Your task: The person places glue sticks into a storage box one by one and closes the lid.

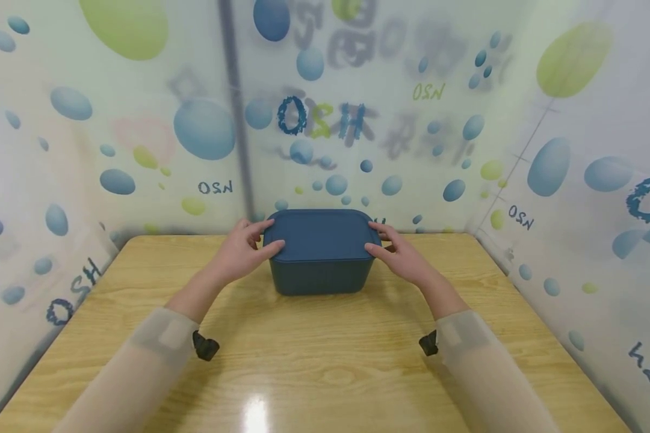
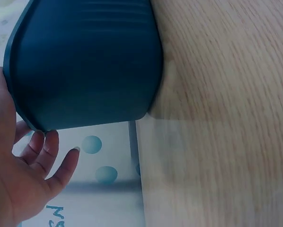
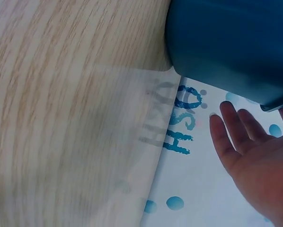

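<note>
A dark blue storage box [image 1: 321, 278] stands upright near the far edge of the table, its flat lid [image 1: 322, 234] on top. At the lid's left end, my left hand [image 1: 244, 248] grips the rim, with thumb and index finger on the upper edge. My right hand [image 1: 403, 255] holds the right end in much the same way. In the left wrist view, some fingertips of the left hand [image 2: 23, 179] reach the rim from below. The right wrist view shows several fingers of the right hand [image 3: 260, 165] spread beside the box [image 3: 231, 42], below its rim. What the box contains is hidden.
The light wooden table [image 1: 325, 355] extends from the box toward me. A patterned curtain [image 1: 336, 120] with blue and green spots hangs close behind the box and along both sides. Small black devices [image 1: 206, 347] sit at both wrists, beside the sleeves.
</note>
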`<state>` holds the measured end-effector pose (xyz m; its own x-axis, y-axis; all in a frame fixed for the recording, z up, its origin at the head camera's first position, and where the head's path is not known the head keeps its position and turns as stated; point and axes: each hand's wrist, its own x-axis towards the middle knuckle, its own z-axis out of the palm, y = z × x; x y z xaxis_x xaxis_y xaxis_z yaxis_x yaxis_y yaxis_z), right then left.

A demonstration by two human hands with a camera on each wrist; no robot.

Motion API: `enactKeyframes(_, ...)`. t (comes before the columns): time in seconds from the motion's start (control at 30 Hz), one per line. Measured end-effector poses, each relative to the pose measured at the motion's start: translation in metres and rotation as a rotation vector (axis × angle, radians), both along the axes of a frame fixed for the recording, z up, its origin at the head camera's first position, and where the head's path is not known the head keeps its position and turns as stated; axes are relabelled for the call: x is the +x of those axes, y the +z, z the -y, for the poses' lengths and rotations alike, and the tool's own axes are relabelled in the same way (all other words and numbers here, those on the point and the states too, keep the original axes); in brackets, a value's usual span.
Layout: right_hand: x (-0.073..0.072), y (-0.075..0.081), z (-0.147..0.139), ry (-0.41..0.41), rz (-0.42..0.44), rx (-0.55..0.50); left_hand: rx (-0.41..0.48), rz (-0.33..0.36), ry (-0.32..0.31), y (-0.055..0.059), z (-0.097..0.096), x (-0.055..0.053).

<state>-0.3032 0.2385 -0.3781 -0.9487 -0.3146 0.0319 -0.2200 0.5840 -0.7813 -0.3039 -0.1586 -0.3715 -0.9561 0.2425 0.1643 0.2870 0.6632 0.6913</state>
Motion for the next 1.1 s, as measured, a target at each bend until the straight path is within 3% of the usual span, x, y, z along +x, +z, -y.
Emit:
enactKeyframes(0.5, -0.0034, -0.0100, 0.0018, 0.017, 0.029, -0.071, 0.005, -0.007, 0.039, -0.0076, 0.0007, -0.0009)
enactKeyframes(0.87, -0.0031, -0.0101, 0.0005, 0.024, 0.038, -0.081, 0.005, -0.027, 0.036, -0.0059, -0.0003, -0.0003)
enactKeyframes(1.1, -0.0026, -0.0089, 0.0023, 0.015, 0.009, -0.069, -0.053, -0.041, 0.035, -0.0026, 0.0015, 0.0026)
